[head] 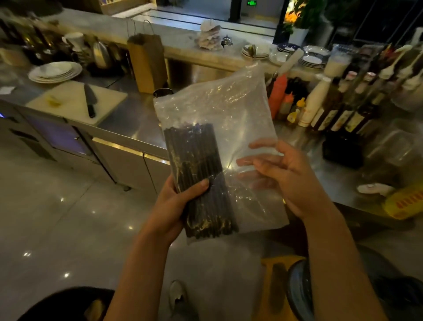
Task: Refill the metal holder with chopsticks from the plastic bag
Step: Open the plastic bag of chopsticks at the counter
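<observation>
- The kitchen is dim and warm-toned, with grain and soft detail throughout.
- Overhead lights reflect as small bright spots on the glossy floor (57, 217).
- Glare streaks the crinkled plastic bag (229, 110) and the steel counter (132, 123).
- Wide-angle distortion bends the counter edges, and the bottles (343, 110) at the right smear into blur.
- The lower corners fall to near black.
- A green sign (251, 3) glows at the top.

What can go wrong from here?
1. Only the left hand grips the chopsticks, through thin film; the bundle may slip.
2. The right hand only rests flat on the slack bag, whose limp top may fold over.
3. The bag hides most of the likely holder; pouring blind could spill sticks.
</observation>
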`<state>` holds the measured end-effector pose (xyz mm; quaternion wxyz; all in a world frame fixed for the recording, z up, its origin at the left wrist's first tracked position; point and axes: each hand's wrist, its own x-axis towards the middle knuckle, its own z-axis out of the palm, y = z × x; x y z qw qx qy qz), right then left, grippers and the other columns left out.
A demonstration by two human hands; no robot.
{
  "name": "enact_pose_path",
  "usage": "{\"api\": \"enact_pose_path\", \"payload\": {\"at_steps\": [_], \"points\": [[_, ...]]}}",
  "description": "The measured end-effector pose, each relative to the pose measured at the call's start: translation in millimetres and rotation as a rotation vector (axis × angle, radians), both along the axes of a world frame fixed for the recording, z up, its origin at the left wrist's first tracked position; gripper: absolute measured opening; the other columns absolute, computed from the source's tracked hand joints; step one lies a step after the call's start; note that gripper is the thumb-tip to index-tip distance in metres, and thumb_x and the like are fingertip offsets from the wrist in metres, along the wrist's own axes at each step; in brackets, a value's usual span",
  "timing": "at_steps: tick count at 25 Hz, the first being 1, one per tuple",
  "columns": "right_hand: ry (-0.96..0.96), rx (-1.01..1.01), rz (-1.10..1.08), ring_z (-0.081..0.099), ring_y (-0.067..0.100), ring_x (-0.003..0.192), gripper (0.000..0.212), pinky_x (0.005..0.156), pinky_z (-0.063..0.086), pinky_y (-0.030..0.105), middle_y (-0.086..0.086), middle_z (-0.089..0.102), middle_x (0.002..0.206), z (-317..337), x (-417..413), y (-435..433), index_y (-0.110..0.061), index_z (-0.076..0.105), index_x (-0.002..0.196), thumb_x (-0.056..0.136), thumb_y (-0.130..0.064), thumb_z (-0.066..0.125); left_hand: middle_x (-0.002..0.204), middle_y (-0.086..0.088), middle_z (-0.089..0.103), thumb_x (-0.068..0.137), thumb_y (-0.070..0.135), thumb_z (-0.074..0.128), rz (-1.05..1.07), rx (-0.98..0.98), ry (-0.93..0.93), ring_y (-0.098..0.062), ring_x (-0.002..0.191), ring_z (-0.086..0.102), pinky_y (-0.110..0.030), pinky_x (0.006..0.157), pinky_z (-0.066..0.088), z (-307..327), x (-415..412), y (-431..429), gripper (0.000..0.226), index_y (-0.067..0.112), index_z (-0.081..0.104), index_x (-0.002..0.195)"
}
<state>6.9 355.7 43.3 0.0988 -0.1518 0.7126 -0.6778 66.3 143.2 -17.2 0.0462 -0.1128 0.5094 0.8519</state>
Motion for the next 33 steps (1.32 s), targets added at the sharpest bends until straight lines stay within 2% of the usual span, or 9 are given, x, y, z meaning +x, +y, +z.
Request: {"api": "enact_pose_path", "payload": {"at_steps": [2,5,7,11,14,18,24,29,33], "points": [[0.003,0.018,-0.006,0.073,0.032,0.084,0.025,0.061,0.058,0.031,0.008,0.076,0.098,-3,-18,-28,-0.017,0.061,0.108,0.094,0.003,0.052,0.108,-0.01,0.073,0.069,0.007,0.07,0.012,-0.034,0.024,-0.027,0.101,0.07,-0.038,0.077,0.059,-2,-18,-29,0.053,0.013,0.057,0.121],[-0.011,0.053,0.011,0.073,0.029,0.085,0.024,0.064,0.058,0.032,0.007,0.076,0.099,-9,-44,-75,-0.016,0.059,0.111,0.095,0.001,0.051,0.104,-0.008,0.073,0.074,0.003,0.075,0.033,-0.073,0.048,-0.026,0.097,0.071,-0.036,0.074,0.06,-5,-44,-76,0.049,0.013,0.057,0.119],[-0.023,0.067,0.018,0.074,0.028,0.087,0.024,0.065,0.058,0.033,0.007,0.075,0.101,-14,-58,-103,-0.016,0.058,0.113,0.096,0.0,0.05,0.104,-0.008,0.074,0.073,0.003,0.071,0.03,-0.086,0.043,-0.026,0.097,0.071,-0.035,0.073,0.06,-7,-59,-105,0.047,0.013,0.057,0.118],[-0.06,0.092,-0.003,0.073,0.026,0.088,0.027,0.069,0.059,0.036,0.005,0.075,0.102,-26,-80,-137,-0.017,0.056,0.117,0.096,0.0,0.05,0.111,-0.012,0.07,0.07,0.006,0.07,0.004,-0.122,0.032,-0.026,0.101,0.07,-0.034,0.075,0.059,-14,-81,-143,0.055,0.012,0.055,0.123],[-0.066,0.102,-0.001,0.074,0.023,0.087,0.035,0.069,0.059,0.031,0.002,0.075,0.102,-32,-96,-155,-0.023,0.052,0.123,0.096,-0.001,0.052,0.111,-0.011,0.07,0.069,0.006,0.071,0.023,-0.119,0.001,-0.024,0.101,0.07,-0.03,0.073,0.058,-20,-93,-158,0.058,0.012,0.055,0.125],[-0.089,0.091,0.025,0.074,0.022,0.087,0.039,0.07,0.059,0.029,0.002,0.074,0.104,-43,-127,-163,-0.024,0.049,0.128,0.095,-0.002,0.053,0.106,-0.004,0.072,0.071,0.01,0.068,0.019,-0.113,-0.034,-0.021,0.098,0.071,-0.03,0.072,0.059,-26,-116,-169,0.05,0.02,0.056,0.118],[-0.08,0.027,0.088,0.073,0.024,0.091,0.037,0.071,0.06,0.032,0.002,0.074,0.106,-56,-202,-159,-0.02,0.048,0.13,0.097,-0.003,0.052,0.109,-0.003,0.07,0.068,0.013,0.069,0.088,-0.149,-0.094,-0.019,0.1,0.069,-0.03,0.073,0.059,-27,-181,-166,0.047,0.026,0.058,0.112],[-0.097,-0.044,0.076,0.073,0.022,0.09,0.041,0.071,0.059,0.03,0.002,0.074,0.104,-46,-287,-141,-0.023,0.047,0.132,0.096,-0.003,0.052,0.114,-0.004,0.071,0.071,0.013,0.071,0.123,-0.23,-0.062,-0.02,0.106,0.068,-0.028,0.075,0.058,-12,-266,-149,0.049,0.021,0.06,0.118],[-0.112,-0.09,0.042,0.074,0.023,0.088,0.047,0.07,0.059,0.028,0.003,0.074,0.104,-44,-337,-121,-0.021,0.042,0.137,0.095,-0.003,0.055,0.119,-0.008,0.068,0.073,0.013,0.072,0.123,-0.259,-0.075,-0.022,0.109,0.067,-0.031,0.078,0.058,-10,-314,-127,0.06,0.015,0.053,0.13]]}}
